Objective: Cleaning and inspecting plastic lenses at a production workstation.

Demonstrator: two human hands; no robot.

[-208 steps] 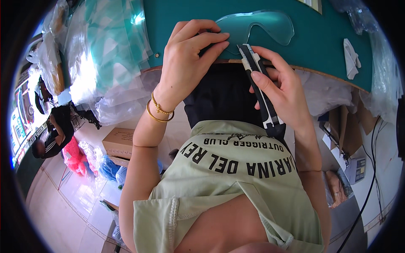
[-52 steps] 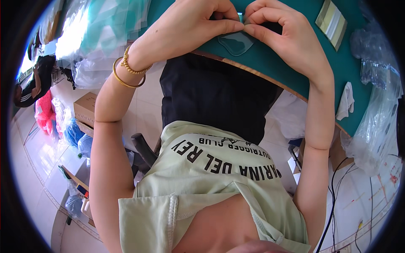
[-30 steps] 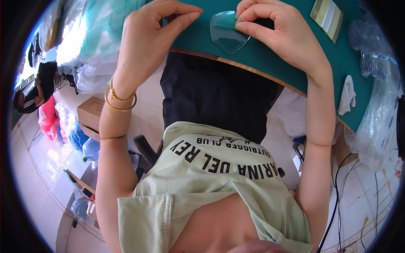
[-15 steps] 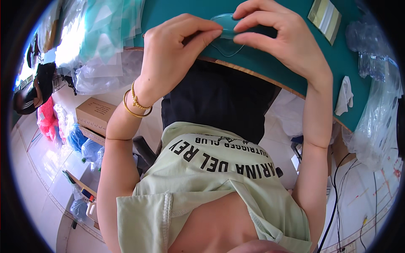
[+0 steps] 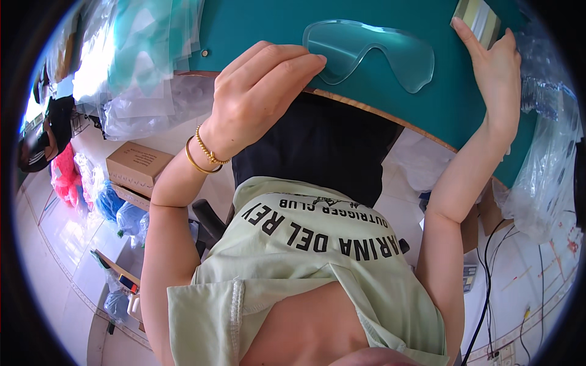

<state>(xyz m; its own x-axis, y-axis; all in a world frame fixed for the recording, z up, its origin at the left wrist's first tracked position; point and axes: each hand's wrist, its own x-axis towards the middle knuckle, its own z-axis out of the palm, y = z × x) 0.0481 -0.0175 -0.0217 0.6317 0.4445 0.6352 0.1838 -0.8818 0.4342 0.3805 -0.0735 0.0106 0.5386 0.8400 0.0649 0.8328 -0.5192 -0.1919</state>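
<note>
A clear, pale-green visor-shaped lens point(image 5: 403, 58) with a nose notch lies on the green tabletop in front of me. My left hand point(image 5: 262, 88) is closed at the lens's left end. Its fingers press together, their tips overlapping the lens edge; the thumb and anything pinched there are hidden. At the far right my right hand point(image 5: 497, 70) grips a flat rectangular pack point(image 5: 479, 19), pale yellow with a silvery stripe. The thumb is on the pack's left edge and the fingers are on its right.
Clear plastic sheets point(image 5: 140, 49) hang over the table's left side. Plastic bags point(image 5: 543, 177) bunch at the right edge. A small round piece point(image 5: 205, 53) sits near the front edge. Cardboard boxes point(image 5: 140, 165) stand on the floor at left; black cables point(image 5: 485, 287) run at lower right.
My right hand has left the lens and moved right onto the pack, which has shifted slightly. My left hand has dropped slightly toward me. The whole lens now shows.
</note>
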